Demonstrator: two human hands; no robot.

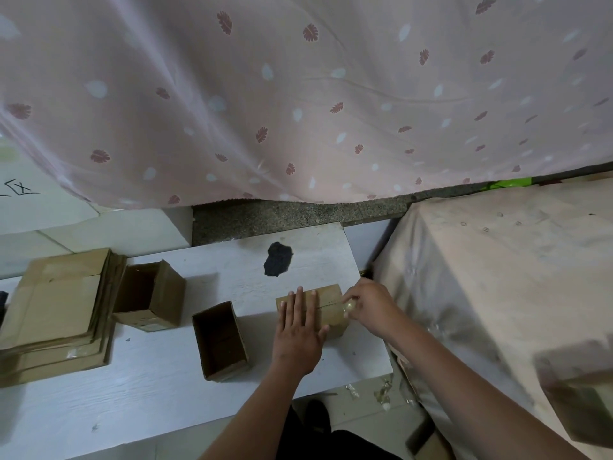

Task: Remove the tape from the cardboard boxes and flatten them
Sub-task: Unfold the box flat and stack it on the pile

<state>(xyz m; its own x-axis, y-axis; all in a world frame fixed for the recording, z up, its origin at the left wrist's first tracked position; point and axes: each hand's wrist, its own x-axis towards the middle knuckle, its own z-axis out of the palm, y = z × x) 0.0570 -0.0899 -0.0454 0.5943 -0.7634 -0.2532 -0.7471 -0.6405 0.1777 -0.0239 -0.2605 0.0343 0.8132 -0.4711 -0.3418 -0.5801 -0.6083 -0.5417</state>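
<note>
A small closed cardboard box (328, 302) sits on the white board (166, 376), near its right end. My left hand (298, 330) lies flat on the box's top with straight fingers. My right hand (368, 305) pinches a crumpled strip of clear tape (350, 306) at the box's right edge, along the top seam. Two open boxes stand to the left: one upright (220, 340) with its opening facing up, the other (149, 295) farther left and back. A stack of flattened cardboard (56, 310) lies at the board's left end.
A black patch (278, 258) marks the board behind the box. A cloth-covered block (497, 277) stands close on the right. A pink patterned curtain (298, 94) hangs behind. Tape scraps (381, 393) lie on the floor below the board's right end.
</note>
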